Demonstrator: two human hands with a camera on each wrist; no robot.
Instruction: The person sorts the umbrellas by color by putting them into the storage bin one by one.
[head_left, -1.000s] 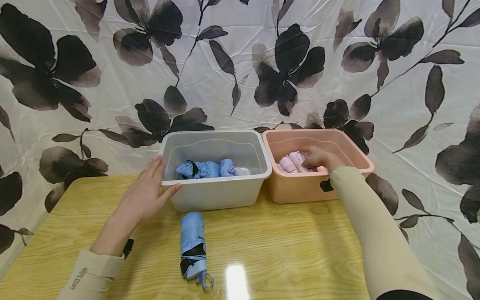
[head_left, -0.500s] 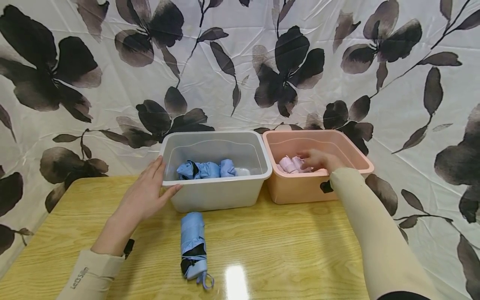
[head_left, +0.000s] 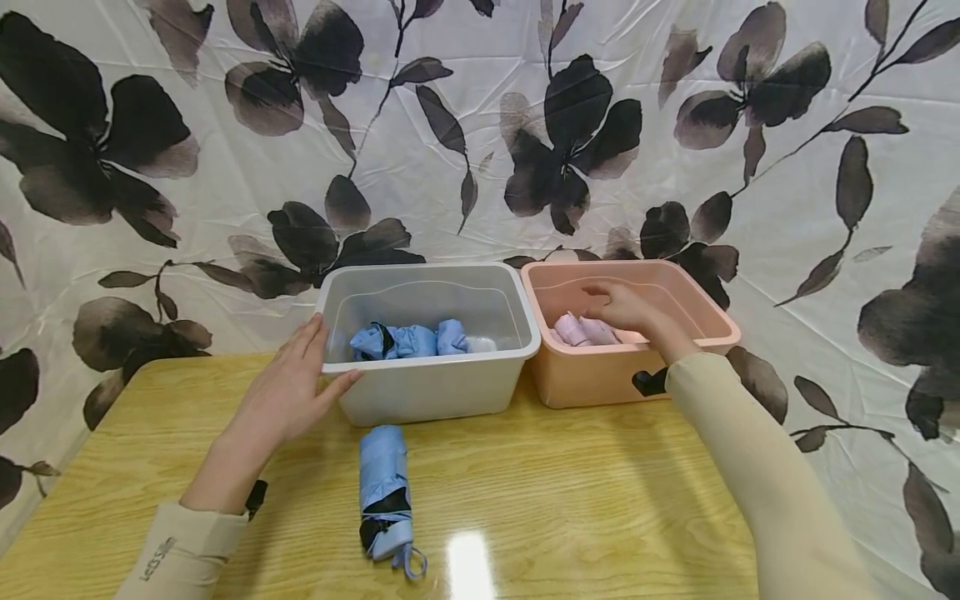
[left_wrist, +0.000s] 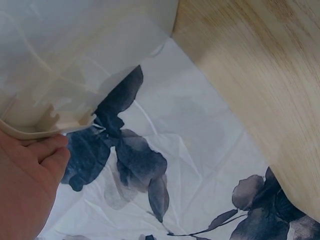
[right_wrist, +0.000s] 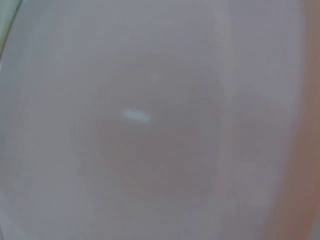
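A grey plastic bin (head_left: 427,392) stands on the table with rolled blue fabric bundles (head_left: 412,340) inside. My left hand (head_left: 288,387) rests at its left front corner, fingers along the outer side and thumb over the front rim. The left wrist view shows these fingers (left_wrist: 50,150) against the bin's rim. Beside it stands a pink bin (head_left: 592,379), holding a rolled pale pink fabric bundle (head_left: 581,331). Above this bundle hovers my right hand (head_left: 626,308), fingers loosely bent and holding nothing. A folded blue umbrella (head_left: 386,492) lies on the table before the grey bin.
The two bins stand side by side at the back of the wooden table (head_left: 570,500). A floral curtain (head_left: 480,125) hangs directly behind them. The right wrist view is blurred, with an orange-pink edge at its right.
My right hand has let go of the pink bundle and risen off it, slightly up and left. My left hand, the bins and the blue umbrella have stayed in place.
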